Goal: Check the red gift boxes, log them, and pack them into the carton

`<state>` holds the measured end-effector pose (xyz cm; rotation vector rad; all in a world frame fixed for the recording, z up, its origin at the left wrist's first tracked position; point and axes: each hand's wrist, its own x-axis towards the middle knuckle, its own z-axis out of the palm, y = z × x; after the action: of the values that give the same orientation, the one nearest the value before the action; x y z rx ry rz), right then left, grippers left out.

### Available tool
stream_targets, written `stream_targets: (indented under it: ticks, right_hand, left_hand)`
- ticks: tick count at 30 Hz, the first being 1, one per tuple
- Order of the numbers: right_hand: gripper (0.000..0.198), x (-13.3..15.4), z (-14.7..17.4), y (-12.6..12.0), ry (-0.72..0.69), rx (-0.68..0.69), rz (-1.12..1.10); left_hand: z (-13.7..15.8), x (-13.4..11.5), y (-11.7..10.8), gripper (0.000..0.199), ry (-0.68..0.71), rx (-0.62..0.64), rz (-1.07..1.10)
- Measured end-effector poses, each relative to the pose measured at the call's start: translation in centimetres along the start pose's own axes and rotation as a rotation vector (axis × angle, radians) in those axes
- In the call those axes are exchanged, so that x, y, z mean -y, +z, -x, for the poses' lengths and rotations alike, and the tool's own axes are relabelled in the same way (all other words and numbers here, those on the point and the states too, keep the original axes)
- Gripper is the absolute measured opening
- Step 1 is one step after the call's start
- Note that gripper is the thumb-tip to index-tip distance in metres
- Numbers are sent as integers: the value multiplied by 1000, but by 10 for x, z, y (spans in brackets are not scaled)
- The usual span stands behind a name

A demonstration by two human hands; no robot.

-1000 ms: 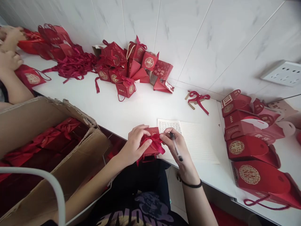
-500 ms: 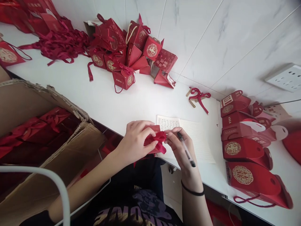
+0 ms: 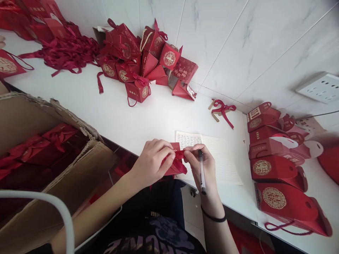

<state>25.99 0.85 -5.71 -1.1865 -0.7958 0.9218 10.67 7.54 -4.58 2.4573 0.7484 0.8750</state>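
Note:
At the table's near edge, a red gift box (image 3: 174,170) sits beneath my two hands with a red ribbon (image 3: 179,154) across its top. My left hand (image 3: 156,158) pinches the ribbon from the left, its fingers covering part of the box. From the right, my right hand (image 3: 201,162) pinches the ribbon's other side between thumb and index finger. A black-capped clear pen (image 3: 202,173) is also tucked in the right hand, pointing down toward the wrist. Just behind the hands lies an open notebook (image 3: 219,155), with handwriting on its left page.
Several finished red boxes (image 3: 137,91) are piled against the wall, beside a heap of ribbons (image 3: 70,53). Another row of red boxes (image 3: 275,199) stands at the right. A cardboard carton (image 3: 79,121) with ribboned boxes is at left. A loose ribbon bow (image 3: 222,109) lies near the wall.
The ribbon loop that stood up over the box is now drawn flat between my fingers. The pen has swung to a more upright angle in my right hand.

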Motion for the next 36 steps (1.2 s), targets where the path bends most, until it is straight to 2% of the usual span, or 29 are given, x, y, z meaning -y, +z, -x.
stream_targets:
  ticks: [2,7,15,22,26,32,36]
  right_hand:
    - [20,1,0,1,-44,-12,25]
    - [18,5,0,3,-113,-14,88]
    - [18,2,-2,-1,-128,-65,249]
    - [21,5,0,3,-155,-92,265]
    - [22,4,0,3,-183,-119,302]
    - [20,3,0,-1,-147,-53,374]
    - [20,3,-1,2,-151,-63,380]
  left_hand:
    - [-2,0,0,20,-21,31,14]
    - [-6,3,2,12,-29,117,39]
    - [-4,4,1,6,-95,78,160]
    - [-6,4,3,7,-71,101,62]
    - [-6,5,4,3,-89,82,88]
    - [-6,5,2,2,-150,82,157]
    - [-7,5,2,2,-143,85,166]
